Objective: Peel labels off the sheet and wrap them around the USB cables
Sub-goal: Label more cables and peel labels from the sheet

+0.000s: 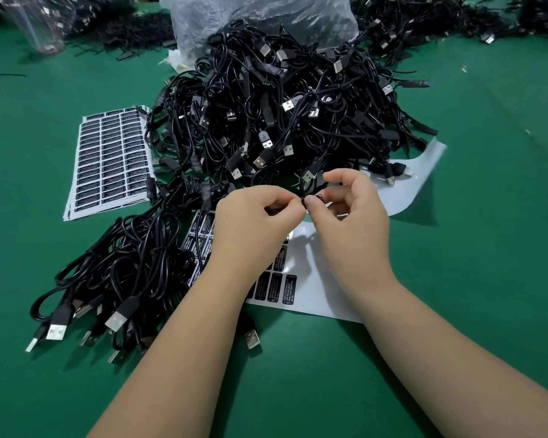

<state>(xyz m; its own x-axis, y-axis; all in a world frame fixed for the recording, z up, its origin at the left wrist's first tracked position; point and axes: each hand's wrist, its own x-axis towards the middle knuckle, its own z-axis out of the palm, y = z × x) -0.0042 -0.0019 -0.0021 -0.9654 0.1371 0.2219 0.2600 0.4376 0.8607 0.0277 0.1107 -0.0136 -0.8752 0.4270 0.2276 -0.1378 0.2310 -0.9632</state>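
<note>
Both hands meet just above the middle of the frame, over a green bench (pixel 456 279). The left hand (pixel 253 222) has its fingers curled inward, pinching a thin black USB cable (pixel 309 184) at the fingertips. The right hand (pixel 351 213) pinches the same cable right beside it with thumb and forefinger, the other fingers loosely bent and raised. Whether a label is already between the fingertips cannot be told; something small and dark sits at the pinch point.

Under the hands lies a partly used label sheet (pixel 317 279), mostly bare white backing with a few black labels with white print left along its left and lower part. A second bare backing sheet (pixel 415 181) curls up to the right of the hands, its upper edge touching the cable heap.

A full stack of label sheets (pixel 111 159) lies at the left of the frame, covered in rows of black labels. The big heap of USB cables (pixel 282 105) fills the upper middle, tangled, with metal plugs showing. Behind it stands a clear plastic bag (pixel 266 17). A smaller bundle of cables (pixel 124 273) lies at the lower left, plugs pointing toward the lower edge, some with labels near their far ends. More cables lie along the top edge of the frame.
</note>
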